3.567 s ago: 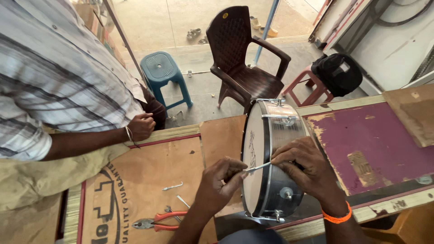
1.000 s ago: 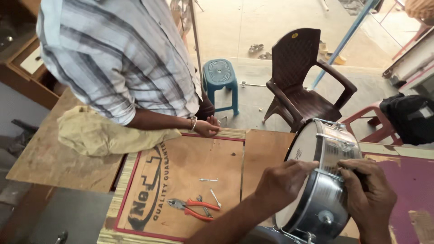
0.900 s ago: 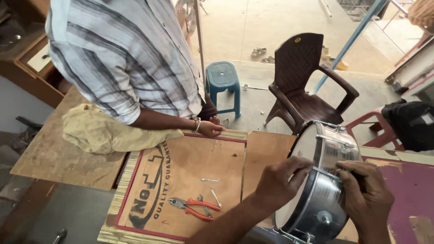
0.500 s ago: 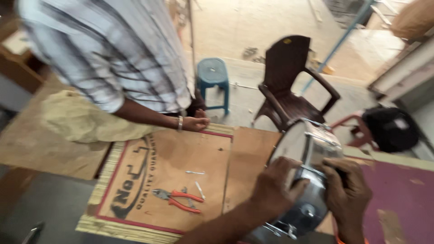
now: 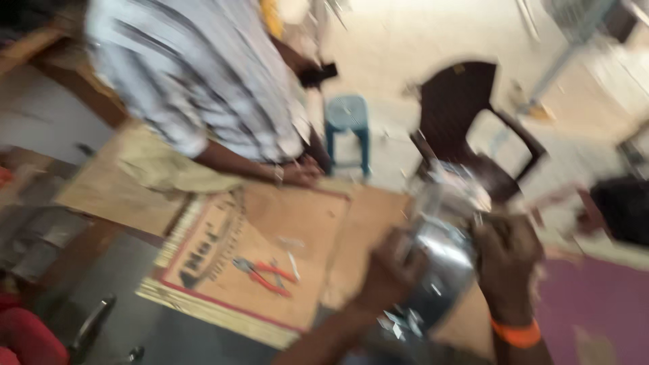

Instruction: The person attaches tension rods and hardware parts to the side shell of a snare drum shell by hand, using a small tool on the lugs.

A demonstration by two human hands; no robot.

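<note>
Since half a second ago the head view has swung and blurred, and the metal drum [image 5: 439, 260] now sits lower, tipped on its edge at the plywood table [image 5: 324, 223]. Left hand [image 5: 391, 270] is clamped on the shell's near side, right hand [image 5: 503, 260] curled over the far rim — both holding the drum. Steadying it well probably means keeping both grips firm and the shell braced against the board. Red-handled pliers [image 5: 267, 274] lie well left, apart. Another person's hand [image 5: 301, 172] rests at the table's far edge — open room lies between.
</note>
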